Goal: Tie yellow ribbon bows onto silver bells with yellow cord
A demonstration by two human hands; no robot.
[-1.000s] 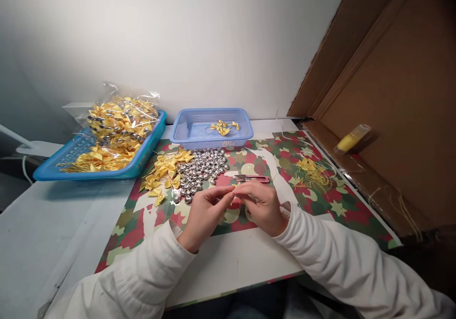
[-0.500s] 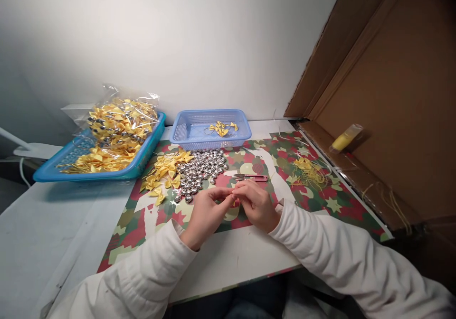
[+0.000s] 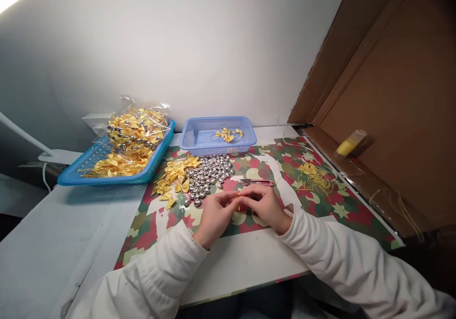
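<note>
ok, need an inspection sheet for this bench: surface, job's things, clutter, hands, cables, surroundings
Surface: white table with a camouflage-print mat on it.
Job's things: a small yellow piece pinched between both hands, too small to identify; loose yellow bows and silver bells just beyond.
Clutter: thread snips; yellow thread scraps; small blue basket with a few bows; large blue tray with a bagged batch; yellow tube.
Hands: left hand and right hand, fingertips meeting on the piece.
Cables: white cable at the left edge.
Surroundings: white wall; cardboard panels on the right.
</note>
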